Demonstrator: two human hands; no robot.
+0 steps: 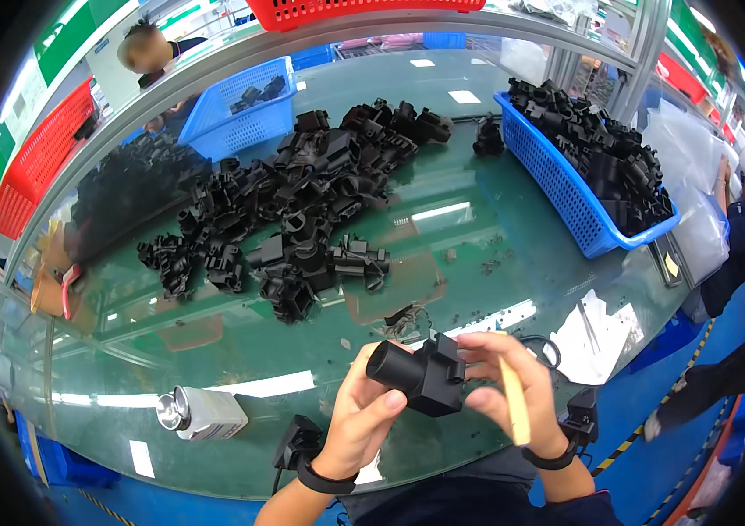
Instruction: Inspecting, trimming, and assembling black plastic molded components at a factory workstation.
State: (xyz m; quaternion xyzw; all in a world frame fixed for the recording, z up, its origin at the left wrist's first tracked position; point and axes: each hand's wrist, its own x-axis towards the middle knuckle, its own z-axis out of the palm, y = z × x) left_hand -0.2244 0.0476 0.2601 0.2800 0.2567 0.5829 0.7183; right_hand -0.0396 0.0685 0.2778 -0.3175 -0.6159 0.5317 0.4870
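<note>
Near the table's front edge, my left hand (351, 416) is closed around a black plastic part (429, 377) with a round tube at one end and a boxy body. My right hand (537, 394) grips a slim yellow handle (514, 401), which stands out past the fingers; any blade or tip cannot be made out. The fingertips of that same hand reach the right side of the part. Beyond both hands, a heap of similar black parts (302, 206) spreads over the green tabletop (460, 298).
A blue basket (578, 206) full of black parts stands at the right, another blue basket (237, 127) at the far left. A metal can (206, 414) sits left of my hands. White paper (592, 337) lies on the right. Two people are nearby.
</note>
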